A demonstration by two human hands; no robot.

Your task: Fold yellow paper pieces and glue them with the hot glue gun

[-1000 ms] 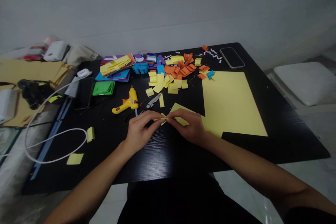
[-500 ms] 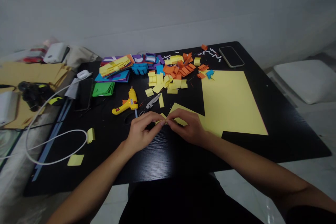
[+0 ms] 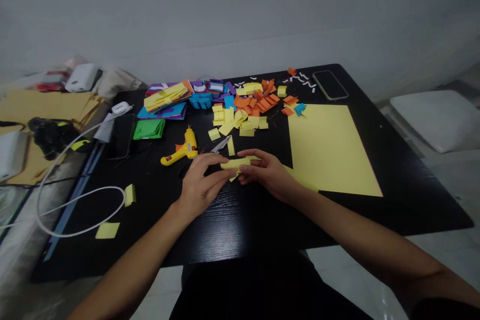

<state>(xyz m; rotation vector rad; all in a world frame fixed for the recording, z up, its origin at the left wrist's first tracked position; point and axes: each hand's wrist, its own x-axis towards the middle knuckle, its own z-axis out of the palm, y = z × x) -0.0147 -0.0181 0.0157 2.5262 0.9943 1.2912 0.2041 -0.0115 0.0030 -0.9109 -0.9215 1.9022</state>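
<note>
A small folded strip of yellow paper (image 3: 234,163) is pinched between both hands over the black table. My left hand (image 3: 202,182) grips its left end with thumb and fingers closed. On the right end, my right hand (image 3: 268,175) closes its thumb and fingers. Another bit of yellow paper shows just under the strip. Beyond my hands lie gray-handled scissors (image 3: 220,145), partly hidden, and a narrow yellow piece (image 3: 230,146). The yellow glue gun (image 3: 183,149) rests left of them. A large yellow sheet (image 3: 333,150) extends under my right forearm.
Folded yellow pieces (image 3: 226,122) and orange pieces (image 3: 258,102) are heaped at the back. Colored paper stacks (image 3: 167,97), a green stack (image 3: 149,129) and a white cable (image 3: 80,188) are at left. A phone (image 3: 330,85) lies at the back right.
The yellow paper has turned so its flat face shows between my hands. My fingers have opened out a little and my right hand has rotated around its end.
</note>
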